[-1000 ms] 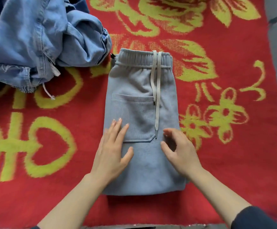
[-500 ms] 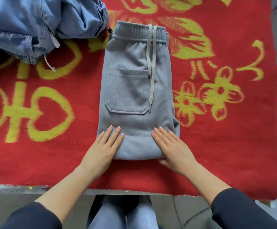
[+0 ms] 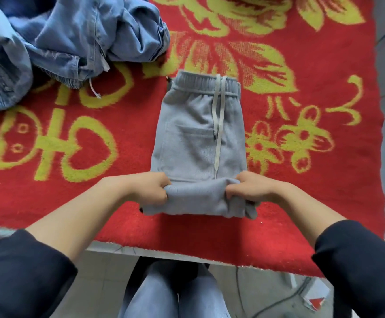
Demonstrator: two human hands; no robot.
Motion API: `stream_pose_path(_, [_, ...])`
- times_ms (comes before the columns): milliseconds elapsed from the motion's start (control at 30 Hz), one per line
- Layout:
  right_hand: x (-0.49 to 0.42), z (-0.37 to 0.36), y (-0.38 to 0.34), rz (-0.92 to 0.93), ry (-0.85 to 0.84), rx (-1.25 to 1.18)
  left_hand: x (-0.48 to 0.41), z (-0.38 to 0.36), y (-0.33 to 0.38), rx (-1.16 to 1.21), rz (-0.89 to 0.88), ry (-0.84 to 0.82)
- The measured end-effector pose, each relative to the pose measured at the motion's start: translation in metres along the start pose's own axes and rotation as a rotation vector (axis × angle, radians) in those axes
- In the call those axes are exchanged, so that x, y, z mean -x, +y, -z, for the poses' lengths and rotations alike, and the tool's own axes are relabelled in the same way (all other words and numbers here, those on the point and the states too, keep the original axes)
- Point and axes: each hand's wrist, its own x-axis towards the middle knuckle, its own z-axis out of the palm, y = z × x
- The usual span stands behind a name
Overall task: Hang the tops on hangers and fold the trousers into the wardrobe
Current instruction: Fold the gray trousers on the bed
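Observation:
Folded grey sweat trousers (image 3: 193, 143) lie on the red and yellow blanket (image 3: 72, 198), waistband at the far end, drawstring down the middle, a patch pocket facing up. My left hand (image 3: 150, 189) grips the near left corner of the trousers. At the near right corner my right hand (image 3: 249, 187) grips the same fold. Between the two hands the near end is lifted into a thick roll, raised off the blanket.
A crumpled heap of blue denim clothes (image 3: 67, 42) lies at the far left of the blanket. The blanket's near edge overhangs a pale surface edge (image 3: 141, 251). Below it are my knees in light jeans (image 3: 173, 294) and a tiled floor with a cable.
Both hands went from pressing flat on the trousers to gripping the near corners, and the near end has been lifted and rolled toward the waistband.

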Motion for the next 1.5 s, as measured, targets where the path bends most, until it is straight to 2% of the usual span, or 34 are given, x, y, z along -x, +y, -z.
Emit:
stream_pose_path(167, [0.022,-0.033,0.009,-0.174,-0.387,-0.126,0.011,-0.034,-0.003,0.125,0.115,-0.312])
stream_pose_path(233, [0.025,-0.041,0.015,-0.236,-0.467,-0.193,0.011,-0.038,0.0,0.209,0.126,-0.398])
stream_pose_path(300, [0.026,-0.038,0.019,-0.244,-0.471,-0.259,0.008,-0.031,0.002,0.249,0.115,-0.386])
stream_pose_path(467, [0.018,0.007,0.021,-0.141,-0.266,-0.355,0.004,0.022,0.013,0.372,-0.006,-0.216])
stream_pose_path(533, [0.012,0.029,0.017,-0.094,-0.155,-0.369,0.002,0.047,0.016,0.332,-0.063,-0.103])
stream_pose_path(733, [-0.018,0.065,0.001,0.058,0.268,-0.301,-0.023,0.078,0.008,0.131,-0.061,0.473])
stream_pose_path(800, [-0.03,0.062,-0.001,0.101,0.405,-0.3,-0.033,0.072,0.004,0.037,-0.047,0.611])
stream_pose_path(933, [-0.04,0.047,-0.002,0.18,0.764,-0.108,-0.05,0.05,-0.001,-0.206,-0.055,0.882])
stream_pose_path(1000, [-0.039,0.038,-0.003,0.31,0.791,-0.014,-0.056,0.038,0.005,-0.381,-0.131,0.999])
stream_pose_path(1100, [-0.042,0.023,0.002,0.393,0.629,0.187,-0.066,0.022,0.017,-0.51,-0.308,0.936])
stream_pose_path(1167, [-0.05,0.021,0.007,0.337,0.557,0.26,-0.073,0.02,0.017,-0.465,-0.271,0.811])
stream_pose_path(1300, [-0.076,0.036,0.006,0.188,0.458,0.234,-0.098,0.031,-0.001,-0.36,-0.11,0.607])
stream_pose_path(1500, [-0.101,0.052,-0.001,0.038,0.318,0.178,-0.12,0.057,-0.013,-0.145,-0.136,0.485])
